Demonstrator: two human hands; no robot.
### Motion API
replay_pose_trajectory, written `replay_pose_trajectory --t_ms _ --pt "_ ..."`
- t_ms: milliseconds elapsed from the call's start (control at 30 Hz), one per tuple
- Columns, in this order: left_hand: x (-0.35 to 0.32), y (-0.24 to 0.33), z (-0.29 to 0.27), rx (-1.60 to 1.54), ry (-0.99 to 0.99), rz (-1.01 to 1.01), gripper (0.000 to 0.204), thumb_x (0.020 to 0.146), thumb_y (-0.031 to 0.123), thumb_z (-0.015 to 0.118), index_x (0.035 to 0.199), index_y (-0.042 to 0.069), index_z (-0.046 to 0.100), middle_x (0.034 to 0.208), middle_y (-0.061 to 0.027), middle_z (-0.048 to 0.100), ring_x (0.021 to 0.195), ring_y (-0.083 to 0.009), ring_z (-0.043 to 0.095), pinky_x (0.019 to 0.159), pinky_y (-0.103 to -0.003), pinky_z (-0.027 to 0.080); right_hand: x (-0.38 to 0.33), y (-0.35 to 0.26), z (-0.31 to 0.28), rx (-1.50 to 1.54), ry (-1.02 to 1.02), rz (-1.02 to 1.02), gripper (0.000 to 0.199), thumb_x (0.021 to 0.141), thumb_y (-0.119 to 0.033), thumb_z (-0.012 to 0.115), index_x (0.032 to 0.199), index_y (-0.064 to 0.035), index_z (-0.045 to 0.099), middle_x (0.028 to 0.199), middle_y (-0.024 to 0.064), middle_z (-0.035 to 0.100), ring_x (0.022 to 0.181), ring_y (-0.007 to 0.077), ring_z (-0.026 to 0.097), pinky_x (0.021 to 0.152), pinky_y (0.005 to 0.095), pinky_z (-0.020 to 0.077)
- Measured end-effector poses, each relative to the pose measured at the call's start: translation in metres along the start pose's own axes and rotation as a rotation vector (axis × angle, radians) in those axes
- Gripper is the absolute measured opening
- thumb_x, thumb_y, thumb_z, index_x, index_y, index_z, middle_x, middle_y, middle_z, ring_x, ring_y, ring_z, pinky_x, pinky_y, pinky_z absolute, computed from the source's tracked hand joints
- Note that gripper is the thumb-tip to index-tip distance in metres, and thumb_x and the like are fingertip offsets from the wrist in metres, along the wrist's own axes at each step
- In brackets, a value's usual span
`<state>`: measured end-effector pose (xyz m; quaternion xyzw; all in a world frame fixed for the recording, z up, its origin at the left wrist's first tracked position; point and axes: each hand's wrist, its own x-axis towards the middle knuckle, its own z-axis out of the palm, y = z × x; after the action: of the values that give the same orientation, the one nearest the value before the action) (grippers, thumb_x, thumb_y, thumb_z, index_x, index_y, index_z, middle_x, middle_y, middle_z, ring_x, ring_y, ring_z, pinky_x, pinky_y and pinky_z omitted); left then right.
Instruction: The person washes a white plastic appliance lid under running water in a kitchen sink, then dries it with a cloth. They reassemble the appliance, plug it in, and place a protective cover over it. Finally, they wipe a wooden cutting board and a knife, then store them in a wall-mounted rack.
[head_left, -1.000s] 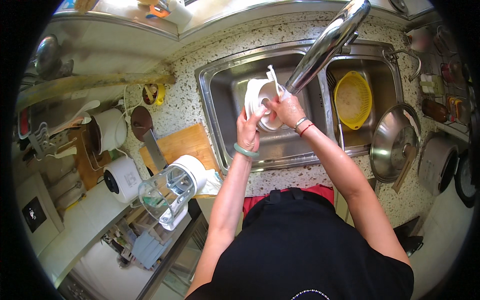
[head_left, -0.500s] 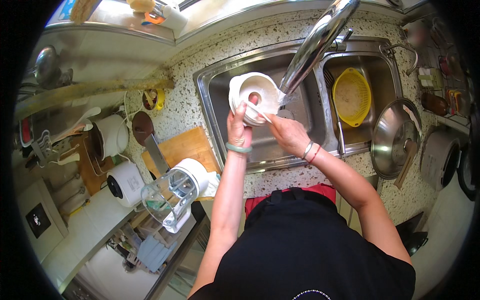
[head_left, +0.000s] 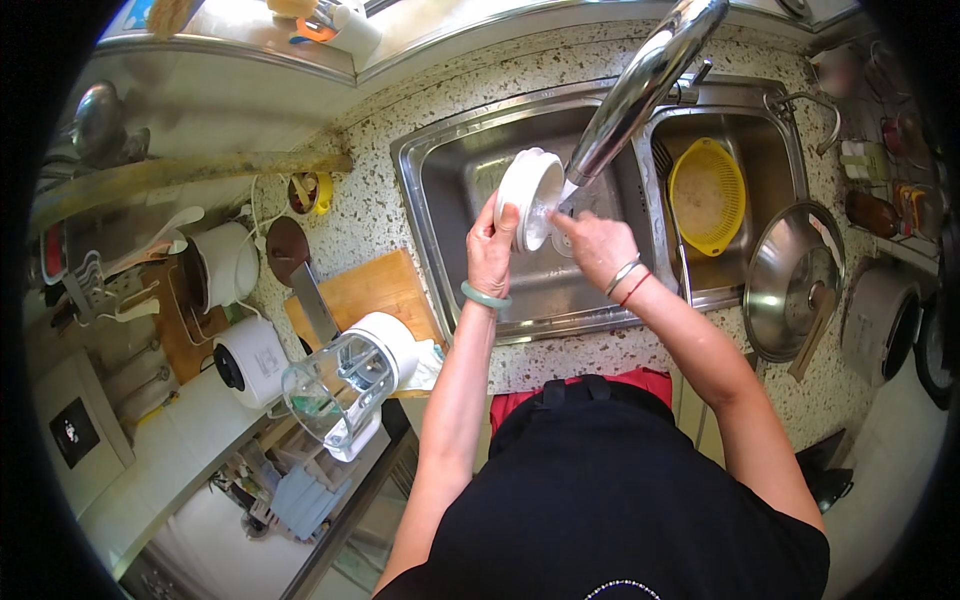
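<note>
We are tilting the white part [head_left: 526, 195] just left of the faucet [head_left: 640, 95] so water [head_left: 569, 191] is meeting its open side. Our left hand [head_left: 490, 257] is supporting it, fingers pinching its wall; below the faucet, our right hand [head_left: 602, 250] is pointing inward, its grip unclear.

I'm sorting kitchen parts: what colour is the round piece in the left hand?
The round piece is white, clearest in the head view.
</note>
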<state>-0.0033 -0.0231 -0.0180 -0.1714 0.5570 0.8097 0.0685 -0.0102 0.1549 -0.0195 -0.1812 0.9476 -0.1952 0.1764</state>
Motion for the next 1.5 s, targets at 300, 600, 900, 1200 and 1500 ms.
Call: replay_pose_trajectory --t_ms 300,600,900,1200,1500 --pt "0.0 0.026 -0.007 -0.156 -0.008 0.043 0.057 0.093 0.041 0.065 0.134 0.003 0.053 0.12 -0.0046 0.063 0.109 -0.0132 0.058 0.096 -0.028 0.044 -0.008 -0.024 -0.02 0.73 -0.145 0.019 0.037 0.094 -0.012 0.048 0.124 -0.0252 0.064 0.078 0.0132 0.063 0.069 0.0284 0.067 0.061 0.0377 0.0535" --pt "-0.003 0.01 0.006 -0.264 0.113 -0.16 0.039 0.1 0.041 0.053 0.118 0.008 0.062 0.107 -0.0032 0.067 0.098 -0.0121 0.062 0.087 -0.029 0.051 0.026 0.004 -0.018 -0.014 0.27 0.006 0.055 0.084 -0.008 0.058 0.133 -0.0319 0.053 0.085 0.0137 0.064 0.068 0.0306 0.068 0.055 0.0405 0.0544" --pt "0.004 0.025 -0.004 -0.514 0.051 -0.229 0.061 0.099 0.054 0.044 0.135 0.006 0.051 0.129 -0.0131 0.059 0.117 -0.0253 0.057 0.104 -0.043 0.044 0.005 -0.059 -0.032 0.642 0.06 -0.075 0.035 0.088 -0.01 0.048 0.119 -0.015 0.063 0.088 0.025 0.067 0.085 0.0432 0.065 0.073 0.0518 0.052" --pt "0.008 0.01 -0.016 -0.437 0.048 -0.304 0.058 0.099 0.053 0.044 0.136 0.009 0.051 0.132 -0.0079 0.058 0.122 -0.0229 0.054 0.104 -0.041 0.043 0.0 -0.001 -0.063 -0.144 0.126 0.004 0.031 0.087 -0.015 0.057 0.116 -0.0229 0.062 0.09 0.0121 0.063 0.066 0.0272 0.068 0.054 0.0386 0.0539" --pt "0.006 0.0 -0.016 -0.583 -0.063 -0.353 0.069 0.098 0.059 0.038 0.143 0.006 0.042 0.143 -0.0132 0.049 0.13 -0.0293 0.048 0.112 -0.048 0.035 -0.005 -0.06 -0.052 0.144 -0.024 -0.086 0.011 0.085 -0.011 0.055 0.091 -0.0106 0.065 0.077 0.0163 0.066 0.071 0.034 0.069 0.058 0.044 0.0557"
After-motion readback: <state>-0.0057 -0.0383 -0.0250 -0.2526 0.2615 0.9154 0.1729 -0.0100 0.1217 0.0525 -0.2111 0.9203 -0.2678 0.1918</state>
